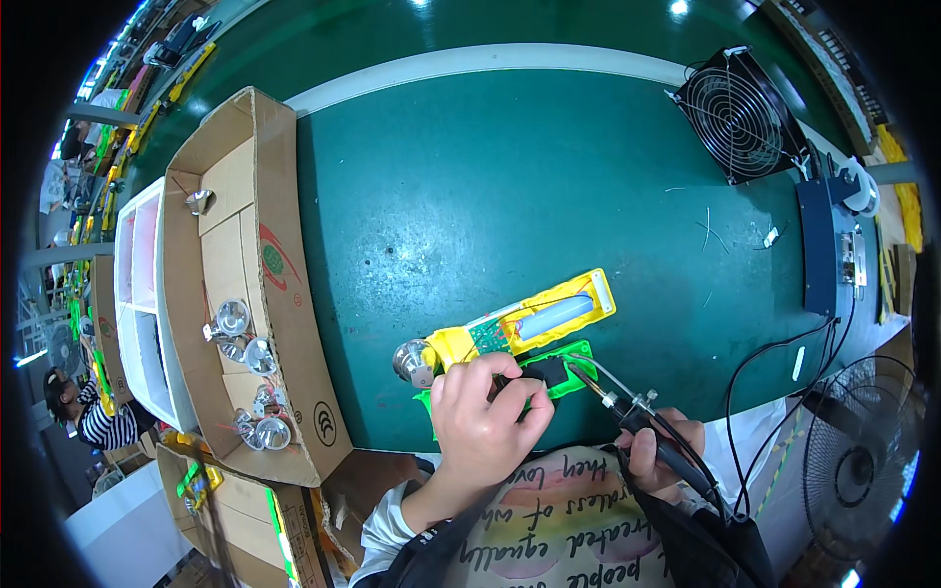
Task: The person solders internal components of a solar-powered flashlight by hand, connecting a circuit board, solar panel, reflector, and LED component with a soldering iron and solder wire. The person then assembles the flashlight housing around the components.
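Note:
My left hand (480,414) is closed in a pinch at the near edge of the work, with a small dark part at its fingertips that I cannot make out. In my right hand (659,459) is a soldering iron (632,416) with a thin metal feed tube; its tip points at a green plastic housing (580,376) holding a black piece (545,370). Just beyond lies an open yellow torch housing (600,294), with a blue cylindrical battery (556,317), a green circuit board (488,338) and a round silvery reflector lamp (414,363) at its left end.
A cardboard box (312,392) with several reflector lamps (232,317) stands at left, beside a white foam tray (147,328). On the green table (490,196), a black fan (735,116) and a dark blue device (818,245) stand at right. Black cables (737,402) run toward my right hand.

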### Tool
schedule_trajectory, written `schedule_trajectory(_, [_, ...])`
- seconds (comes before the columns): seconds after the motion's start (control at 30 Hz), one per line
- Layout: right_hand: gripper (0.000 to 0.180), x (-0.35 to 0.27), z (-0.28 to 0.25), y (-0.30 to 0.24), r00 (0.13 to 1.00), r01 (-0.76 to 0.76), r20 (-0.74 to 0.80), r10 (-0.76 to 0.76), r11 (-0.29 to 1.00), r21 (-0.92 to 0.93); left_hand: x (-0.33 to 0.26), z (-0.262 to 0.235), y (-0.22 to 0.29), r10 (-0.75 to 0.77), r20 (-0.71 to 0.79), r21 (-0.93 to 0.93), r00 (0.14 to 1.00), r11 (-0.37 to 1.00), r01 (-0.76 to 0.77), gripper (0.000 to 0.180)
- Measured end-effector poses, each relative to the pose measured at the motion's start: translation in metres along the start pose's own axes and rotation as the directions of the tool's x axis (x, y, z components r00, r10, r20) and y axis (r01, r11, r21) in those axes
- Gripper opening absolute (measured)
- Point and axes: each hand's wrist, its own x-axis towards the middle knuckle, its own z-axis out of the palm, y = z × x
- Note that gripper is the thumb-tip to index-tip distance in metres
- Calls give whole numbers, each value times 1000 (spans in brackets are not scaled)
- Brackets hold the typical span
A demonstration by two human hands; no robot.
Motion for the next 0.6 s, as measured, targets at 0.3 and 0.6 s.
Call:
schedule_trajectory(0.3, [23, -2, -2, 3, 1000, -7, -21, 10, 994, 110, 1, -2, 1, -5, 17, 2, 1000, 1000, 5, 14])
schedule_trajectory(0.6, [24, -2, -1, 1, 1000, -26, 14, 27, 1000, -10, -2, 0, 2, -66, 31, -9, 997, 998, 67, 11])
